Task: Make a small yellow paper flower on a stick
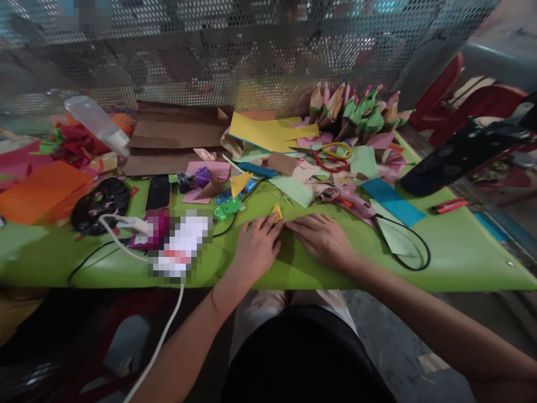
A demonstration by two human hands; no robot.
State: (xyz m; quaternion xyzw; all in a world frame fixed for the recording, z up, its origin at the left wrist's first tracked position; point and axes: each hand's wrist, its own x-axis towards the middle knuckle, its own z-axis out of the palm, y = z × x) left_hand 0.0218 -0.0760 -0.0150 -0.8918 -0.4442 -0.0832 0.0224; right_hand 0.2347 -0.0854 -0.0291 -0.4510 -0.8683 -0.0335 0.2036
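Near the front of the green tabletop (235, 271), a small folded piece of yellow paper (277, 212) shows its pointed tip between the fingers of my left hand (257, 243). Those fingers are bent and press the paper down; most of it is hidden under them. My right hand (323, 238) lies palm down just to the right, its fingers stretched out together. Its fingertips almost meet the left ones beside the paper. Beyond the hands lie a green crinkled wrapper (227, 209), a yellow paper triangle (241, 183) and a pink glue gun (350, 200).
Scissors (335, 155), yellow sheets (264, 131) and paper scraps cover the back, beside a bunch of paper cones (361, 112). At left are phones (158, 193), a white cable (174, 313) and a black round object (100, 204). A dark bottle (444, 159) and red cutter (450, 206) lie right.
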